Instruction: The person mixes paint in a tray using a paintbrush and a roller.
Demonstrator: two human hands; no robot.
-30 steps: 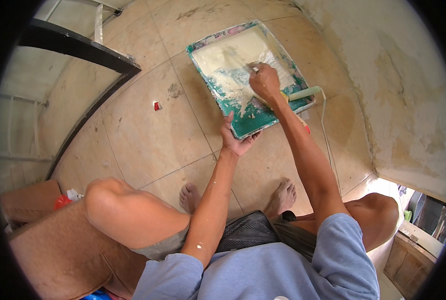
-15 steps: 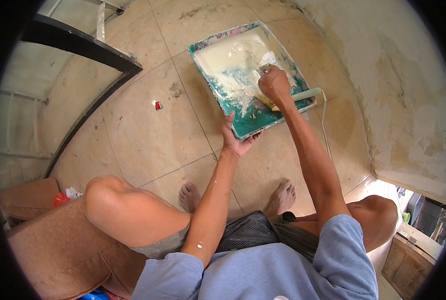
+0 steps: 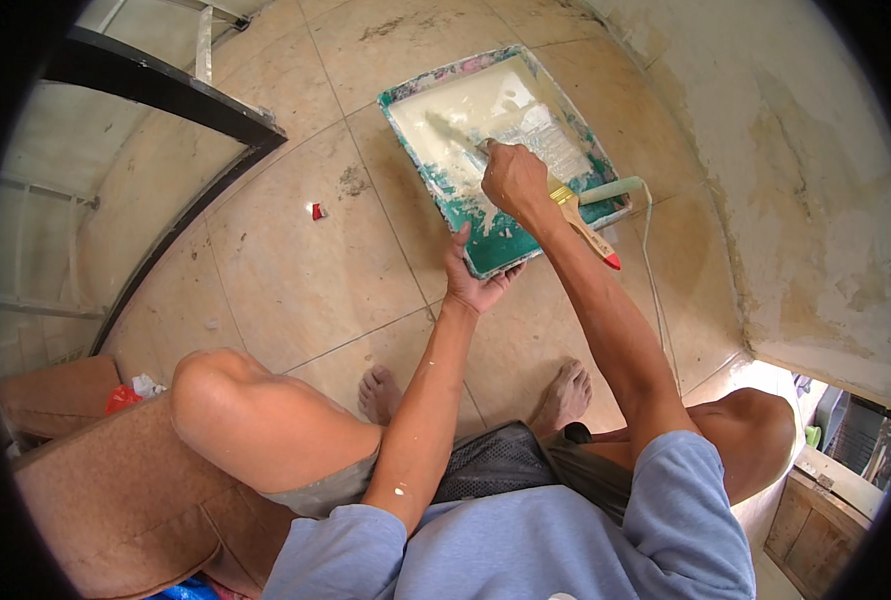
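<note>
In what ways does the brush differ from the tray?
The tray is wide and green under pale paint; the brush is narrow, with a red-tipped wooden handle. The left hand grips the tray's near corner; the brush's handle sticks out past its near edge. Both are painting gear.

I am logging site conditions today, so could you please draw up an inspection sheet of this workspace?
Surface: beige tiled floor, with dark smudges.
Job's things: green paint tray with cream paint; wooden-handled brush and pale green roller both reach over its right edge.
Clutter: small red-and-white scrap on the tiles; red plastic at the left.
Hands: left hand grips the tray's near corner; right hand, closed above the paint, seems to hold a thin tool, mostly hidden.
Cables: nothing seen; the thin wire at the roller looks like its frame.
Surroundings: stained wall right, black frame and brown padded seat left.
</note>
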